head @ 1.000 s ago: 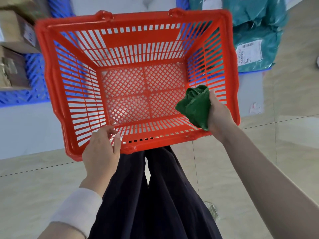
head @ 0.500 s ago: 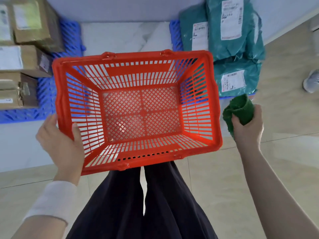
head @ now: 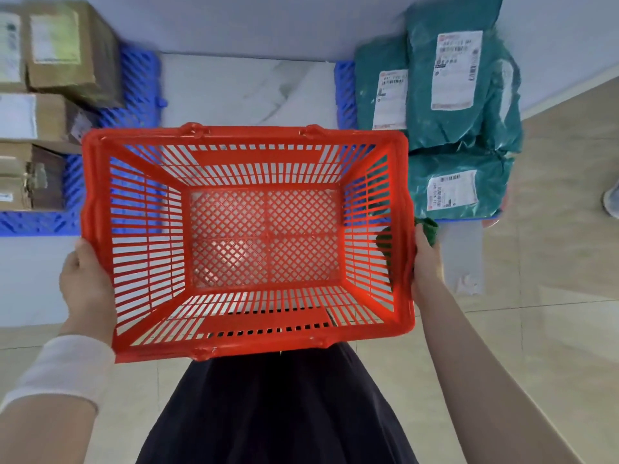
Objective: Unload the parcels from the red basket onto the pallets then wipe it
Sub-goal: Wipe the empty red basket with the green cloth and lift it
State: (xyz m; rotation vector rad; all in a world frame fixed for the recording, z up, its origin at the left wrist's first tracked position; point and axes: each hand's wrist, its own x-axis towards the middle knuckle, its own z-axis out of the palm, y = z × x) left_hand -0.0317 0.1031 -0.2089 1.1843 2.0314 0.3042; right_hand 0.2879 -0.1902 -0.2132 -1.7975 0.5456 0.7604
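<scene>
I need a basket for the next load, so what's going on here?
A person holds the red basket by both ends: left hand grips the left rim, right hand is at the right rim with a bunched green cloth. The basket has nothing in it. Cardboard boxes sit on a blue pallet at left, teal parcels on another at right. Unloading looks done; the cloth is for wiping.

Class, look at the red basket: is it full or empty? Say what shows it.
Empty. The red basket shows only its bare lattice floor; nothing lies inside.

left hand [head: 86, 282], right hand [head: 426, 260], both gripping
</scene>
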